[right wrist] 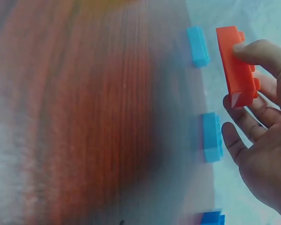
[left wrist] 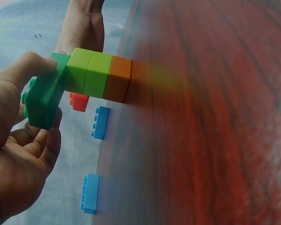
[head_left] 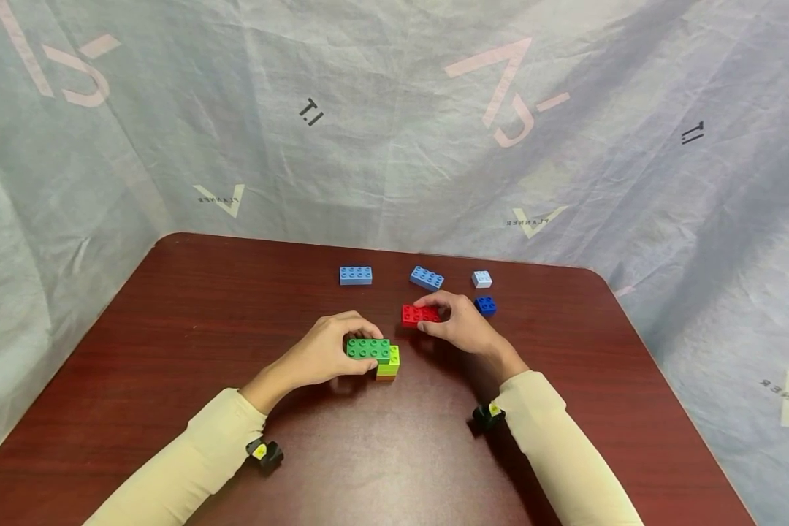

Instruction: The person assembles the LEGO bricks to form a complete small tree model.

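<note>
A long green toy brick (head_left: 368, 351) is pinched between the thumb and fingers of my left hand (head_left: 318, 351). It sits on top of a small stack, overhanging to the left. Below it in the left wrist view come two lime bricks (left wrist: 89, 72) and an orange brick (left wrist: 119, 79) at the bottom, by the tabletop. My right hand (head_left: 467, 325) grips a long red brick (head_left: 416, 315) by its sides, studs up in the head view. In the right wrist view the red brick (right wrist: 236, 70) is held off the table, thumb on one side.
Toward the back edge of the dark red wooden table (head_left: 250, 292) lie two light blue long bricks, one on the left (head_left: 356, 275) and one angled (head_left: 427, 277). A pale blue small brick (head_left: 482, 279) and a dark blue small brick (head_left: 485, 305) lie beyond the right hand. Grey cloth hangs behind.
</note>
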`<control>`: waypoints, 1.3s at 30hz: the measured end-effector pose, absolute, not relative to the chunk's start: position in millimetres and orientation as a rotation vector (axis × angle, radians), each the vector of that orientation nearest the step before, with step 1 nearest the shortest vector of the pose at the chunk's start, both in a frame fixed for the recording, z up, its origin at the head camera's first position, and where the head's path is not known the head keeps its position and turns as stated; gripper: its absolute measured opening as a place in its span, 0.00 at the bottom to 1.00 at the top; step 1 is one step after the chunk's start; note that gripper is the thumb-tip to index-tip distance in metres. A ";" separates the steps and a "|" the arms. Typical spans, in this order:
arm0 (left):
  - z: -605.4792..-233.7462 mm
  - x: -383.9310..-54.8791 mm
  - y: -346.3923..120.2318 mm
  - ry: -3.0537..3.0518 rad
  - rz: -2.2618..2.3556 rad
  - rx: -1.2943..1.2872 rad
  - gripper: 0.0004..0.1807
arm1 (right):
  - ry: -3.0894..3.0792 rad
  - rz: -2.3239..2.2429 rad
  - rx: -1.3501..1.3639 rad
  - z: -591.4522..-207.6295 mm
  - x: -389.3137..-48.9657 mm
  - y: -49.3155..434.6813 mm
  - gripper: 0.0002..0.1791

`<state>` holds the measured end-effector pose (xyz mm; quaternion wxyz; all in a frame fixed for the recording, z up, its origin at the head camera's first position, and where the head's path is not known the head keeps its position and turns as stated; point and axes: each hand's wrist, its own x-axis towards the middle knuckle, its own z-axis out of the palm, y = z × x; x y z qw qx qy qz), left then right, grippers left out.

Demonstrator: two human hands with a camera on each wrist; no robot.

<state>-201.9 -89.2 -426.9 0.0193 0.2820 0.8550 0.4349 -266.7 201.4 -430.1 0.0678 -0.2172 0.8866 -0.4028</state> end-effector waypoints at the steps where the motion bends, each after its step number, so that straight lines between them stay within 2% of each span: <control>1: -426.9 -201.9 -88.9 2.654 1.351 0.875 0.17 | 2.675 -1.210 -0.670 -428.6 -263.7 201.7 0.20; 19: -428.4 -203.3 -85.6 2.700 1.377 0.856 0.18 | 2.578 -1.292 -0.878 -412.5 -217.7 196.0 0.19; 26: -429.2 -204.6 -85.6 2.696 1.385 0.858 0.18 | 2.543 -1.288 -0.935 -414.5 -213.6 192.4 0.18; 39: -429.6 -206.4 -86.5 2.687 1.383 0.849 0.17 | 2.539 -1.363 -0.885 -420.0 -214.7 186.7 0.17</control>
